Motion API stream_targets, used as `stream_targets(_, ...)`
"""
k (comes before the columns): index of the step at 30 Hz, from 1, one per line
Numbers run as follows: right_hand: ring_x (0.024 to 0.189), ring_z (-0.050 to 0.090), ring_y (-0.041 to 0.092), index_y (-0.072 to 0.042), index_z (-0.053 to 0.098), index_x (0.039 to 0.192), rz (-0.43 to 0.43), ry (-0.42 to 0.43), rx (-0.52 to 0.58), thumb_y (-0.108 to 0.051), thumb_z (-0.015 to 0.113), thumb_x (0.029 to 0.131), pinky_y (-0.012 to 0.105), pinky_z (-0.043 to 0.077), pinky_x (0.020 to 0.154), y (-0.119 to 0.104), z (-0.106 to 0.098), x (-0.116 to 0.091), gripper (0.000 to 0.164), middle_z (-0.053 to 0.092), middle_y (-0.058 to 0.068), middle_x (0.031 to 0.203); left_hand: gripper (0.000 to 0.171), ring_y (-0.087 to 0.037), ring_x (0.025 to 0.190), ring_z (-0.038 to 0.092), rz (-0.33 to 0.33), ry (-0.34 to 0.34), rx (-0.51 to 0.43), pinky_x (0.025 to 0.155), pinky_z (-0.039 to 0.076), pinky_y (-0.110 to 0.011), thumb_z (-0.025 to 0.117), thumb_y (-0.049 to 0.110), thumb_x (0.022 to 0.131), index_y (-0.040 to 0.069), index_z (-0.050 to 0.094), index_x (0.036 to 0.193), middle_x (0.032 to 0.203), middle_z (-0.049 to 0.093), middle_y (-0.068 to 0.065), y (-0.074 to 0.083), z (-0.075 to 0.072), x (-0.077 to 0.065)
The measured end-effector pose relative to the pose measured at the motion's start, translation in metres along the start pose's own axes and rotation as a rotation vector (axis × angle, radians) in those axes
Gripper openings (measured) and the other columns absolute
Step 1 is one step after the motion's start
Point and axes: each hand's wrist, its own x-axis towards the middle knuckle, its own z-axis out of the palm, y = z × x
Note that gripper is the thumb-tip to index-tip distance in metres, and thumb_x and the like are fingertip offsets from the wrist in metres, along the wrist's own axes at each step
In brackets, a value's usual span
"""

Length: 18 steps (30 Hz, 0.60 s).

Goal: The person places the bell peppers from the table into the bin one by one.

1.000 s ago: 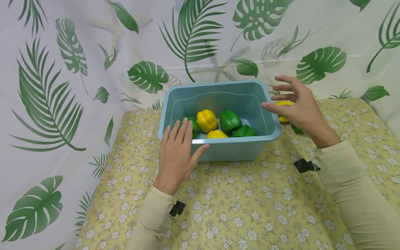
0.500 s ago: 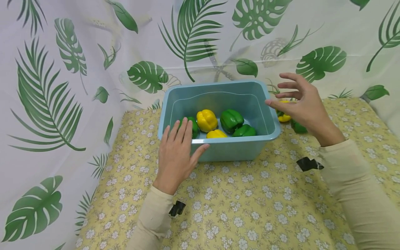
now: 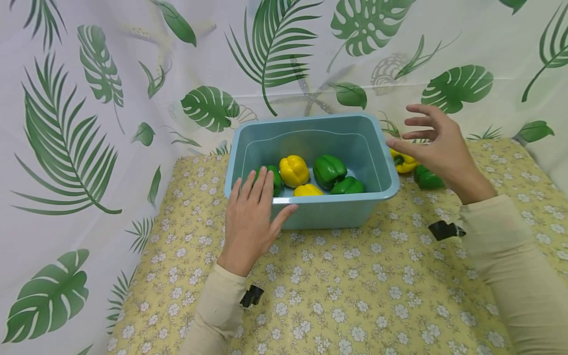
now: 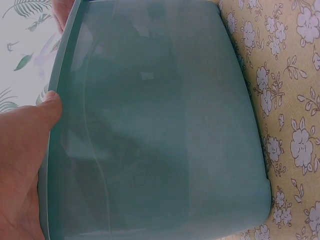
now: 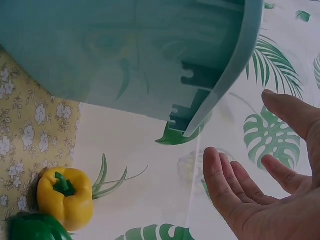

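Observation:
A blue-green plastic tub [image 3: 324, 216] stands on the table with several bell peppers in it, among them a yellow pepper [image 3: 294, 171] and a green pepper [image 3: 329, 171]. My left hand [image 3: 247, 224] rests on its near rim, fingers straight and reaching inward, thumb along the edge. Right of the tub, my right hand [image 3: 443, 148] hovers with fingers apart, holding nothing. Below it lie a second yellow bell pepper [image 5: 65, 197] and a second green bell pepper [image 3: 428, 178], both on the cloth and partly hidden by the hand in the head view.
A yellow floral cloth [image 3: 337, 296] covers the table. White fabric with green leaf prints [image 3: 275, 59] hangs behind and at the left, close to the tub's far side.
My right hand has moved right, away from the tub's right rim, uncovering more of the yellow and green peppers outside. The left hand and the tub have stayed put.

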Motion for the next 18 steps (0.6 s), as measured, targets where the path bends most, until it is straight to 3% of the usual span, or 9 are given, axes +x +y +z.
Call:
stream_targets(10, 0.111, 0.055, 0.022, -0.024, 0.039, 0.157, 0.051, 0.014, -0.047, -0.034, 0.08, 0.089, 0.012, 0.049, 0.074, 0.012, -0.005, 0.004, 0.079, 0.047, 0.019, 0.148, 0.085, -0.031, 0.148, 0.034, -0.001, -0.006, 0.004, 0.124, 0.019, -0.049, 0.051, 0.062, 0.099, 0.002, 0.036, 0.157, 0.158, 0.04, -0.016, 0.0, 0.0, 0.0)
stream_targets(18, 0.109, 0.054, 0.017, -0.025, 0.038, 0.157, 0.096, 0.009, -0.065, -0.037, 0.079, 0.089, 0.013, 0.048, 0.074, 0.025, -0.011, 0.004, 0.08, 0.046, 0.018, 0.148, 0.084, -0.031, 0.148, 0.034, -0.008, -0.017, 0.005, 0.124, 0.018, -0.049, 0.052, 0.061, 0.099, 0.002, 0.036, 0.156, 0.159, 0.04, -0.016, 0.001, -0.001, 0.001)
